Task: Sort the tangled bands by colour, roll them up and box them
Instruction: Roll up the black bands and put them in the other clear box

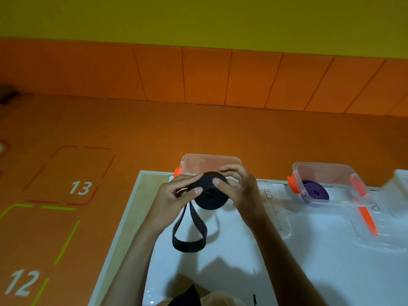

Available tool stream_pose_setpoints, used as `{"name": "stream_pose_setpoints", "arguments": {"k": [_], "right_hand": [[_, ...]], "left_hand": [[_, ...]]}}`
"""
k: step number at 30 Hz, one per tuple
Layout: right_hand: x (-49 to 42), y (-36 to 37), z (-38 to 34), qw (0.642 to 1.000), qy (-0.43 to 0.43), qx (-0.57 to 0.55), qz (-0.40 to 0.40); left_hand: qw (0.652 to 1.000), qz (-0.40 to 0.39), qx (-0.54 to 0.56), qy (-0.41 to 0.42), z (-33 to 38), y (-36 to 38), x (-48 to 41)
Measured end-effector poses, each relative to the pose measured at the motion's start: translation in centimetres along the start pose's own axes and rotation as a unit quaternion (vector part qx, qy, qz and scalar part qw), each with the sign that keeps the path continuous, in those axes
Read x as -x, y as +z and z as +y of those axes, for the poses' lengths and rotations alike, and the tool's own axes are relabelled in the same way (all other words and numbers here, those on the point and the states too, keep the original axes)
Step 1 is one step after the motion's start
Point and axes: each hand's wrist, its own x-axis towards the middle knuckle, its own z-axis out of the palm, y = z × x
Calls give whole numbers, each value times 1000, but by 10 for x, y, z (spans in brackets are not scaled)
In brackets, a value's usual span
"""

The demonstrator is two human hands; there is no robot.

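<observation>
A black band (209,196) is wound into a thick roll held above the white table (309,272). My left hand (174,195) pinches the roll's left side and my right hand (234,184) grips its right side, thumb on the face. A loose loop of the same band hangs down to the table. Behind my hands stands a clear plastic box (209,161) with orange clips; what lies inside it is hidden. To the right, a second clear box (326,171) holds a rolled purple band (315,192).
Two clear lids (278,217) lie on the table beside the boxes, one with an orange clip (367,220). A white object (399,186) sits at the far right edge. The orange floor to the left carries marked squares numbered 12 and 13.
</observation>
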Motion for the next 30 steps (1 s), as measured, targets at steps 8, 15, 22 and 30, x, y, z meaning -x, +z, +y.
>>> {"name": "stream_pose_setpoints", "arguments": {"k": [8,15,22,30], "right_hand": [[2,-9,8,1000,4,31,-3],[7,-15,14,999,46,-23,-2],[12,-4,3,996,45,-66,34],[8,-10,3,999,44,-14,-1]], "left_hand": [[991,127,30,35,-7,17,2],[998,62,5,-5,-2,10,5],[991,134,7,21,0,23,2],[997,71,19,-11,-2,12,7]]}}
